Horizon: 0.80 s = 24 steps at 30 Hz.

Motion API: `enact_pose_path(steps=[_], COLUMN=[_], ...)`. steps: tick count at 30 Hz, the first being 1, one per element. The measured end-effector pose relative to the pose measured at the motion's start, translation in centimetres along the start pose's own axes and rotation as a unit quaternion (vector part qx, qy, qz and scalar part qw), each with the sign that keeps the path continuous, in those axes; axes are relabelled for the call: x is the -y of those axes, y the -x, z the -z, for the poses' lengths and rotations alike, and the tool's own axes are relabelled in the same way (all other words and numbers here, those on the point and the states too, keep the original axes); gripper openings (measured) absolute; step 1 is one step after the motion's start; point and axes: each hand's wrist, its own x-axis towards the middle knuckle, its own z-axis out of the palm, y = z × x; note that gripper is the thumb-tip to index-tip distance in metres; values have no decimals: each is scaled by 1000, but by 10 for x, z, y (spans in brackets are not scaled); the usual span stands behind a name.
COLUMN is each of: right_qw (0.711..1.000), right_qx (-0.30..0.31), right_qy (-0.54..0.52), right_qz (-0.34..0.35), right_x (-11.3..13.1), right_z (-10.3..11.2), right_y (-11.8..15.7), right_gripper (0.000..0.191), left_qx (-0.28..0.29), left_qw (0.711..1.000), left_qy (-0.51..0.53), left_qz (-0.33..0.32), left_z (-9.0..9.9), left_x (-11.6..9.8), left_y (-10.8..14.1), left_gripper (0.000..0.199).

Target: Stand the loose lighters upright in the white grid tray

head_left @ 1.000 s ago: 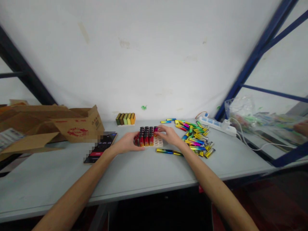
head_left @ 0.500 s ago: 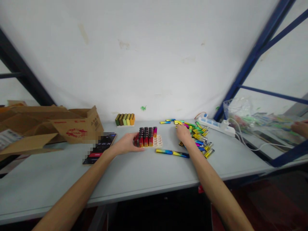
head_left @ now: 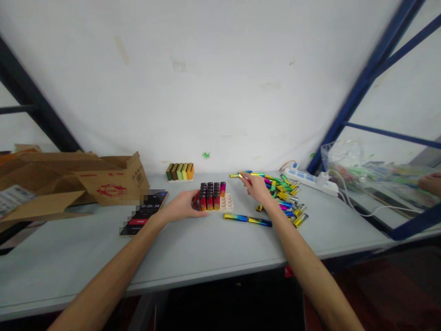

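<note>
A white tray (head_left: 227,202) at the middle of the table holds several upright red and dark lighters (head_left: 209,197), with one pink-purple lighter (head_left: 223,188) in the column beside them. My left hand (head_left: 188,205) is closed round the left end of this group. Right of the tray, my right hand (head_left: 253,185) pinches a small reddish lighter (head_left: 245,177) above the table. Under and beyond my right wrist lies a loose pile of shiny coloured lighters (head_left: 284,195). Two more (head_left: 236,217) lie end to end in front of the tray.
A second filled tray (head_left: 179,172) stands by the wall. On the left are an open cardboard box (head_left: 113,184) and a phone (head_left: 148,209). A power strip (head_left: 310,180) with cables, a blue frame and another person's hand (head_left: 430,184) are at the right.
My right hand has moved left from the pile toward the tray, and a small reddish lighter now shows in its fingers. My left hand has stayed at the tray.
</note>
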Motion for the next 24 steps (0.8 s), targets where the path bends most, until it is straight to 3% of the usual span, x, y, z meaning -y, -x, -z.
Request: enact_pose_path(steps=[9,11,16,24], right_qw=[994,994,984,953], right_qx=[-84,-87,-73,4], right_qy=[-56,-64,-158,-303], right_qz=[-31,-26,23,-8], right_x=[28,29,35,42], right_z=[-9,-11,-14,-16], right_y=[5,4,6,9], right_gripper=[18,27,36,35], left_qx=[3,2,-4,-12], left_qw=[1000,1000,1000,1000], left_qy=[0,-3,6,4], left_qz=[-2,-2,-4,-7], left_z=[-1,-2,-2,-1], left_x=[2,3,3,0], left_y=[0,-1,0,0], left_gripper=[55,55,56,53])
